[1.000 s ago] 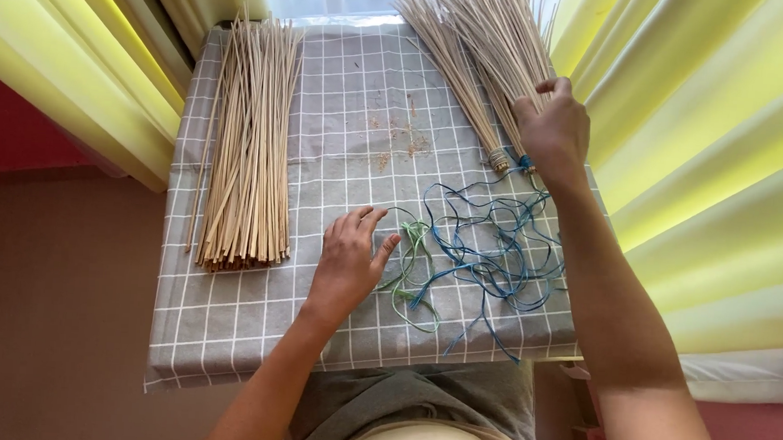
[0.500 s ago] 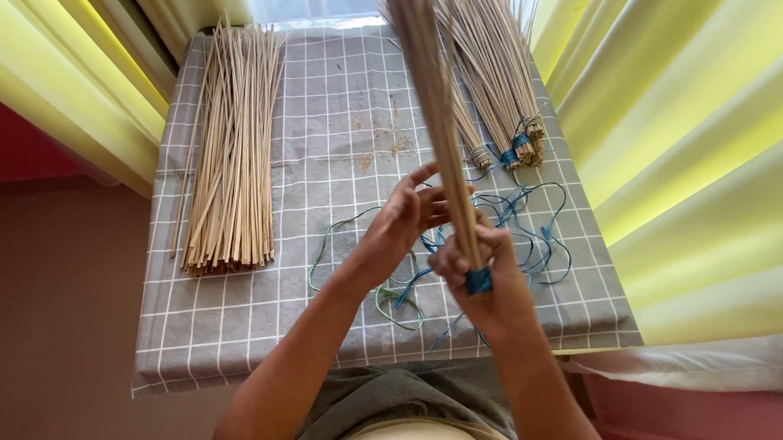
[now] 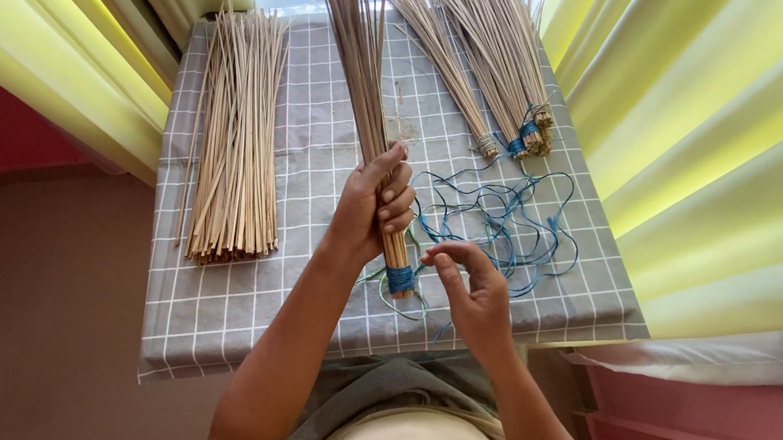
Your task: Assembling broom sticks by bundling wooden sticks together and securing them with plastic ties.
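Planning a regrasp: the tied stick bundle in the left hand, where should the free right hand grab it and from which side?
Probably at the blue-thread binding near the butt end of the stick bundle, just below the left hand. There the sticks are cinched tight; farther up they fan out. Come from the right, where the right hand hovers open.

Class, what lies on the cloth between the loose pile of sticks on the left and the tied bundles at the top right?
In the head view, the bundle in the left hand.
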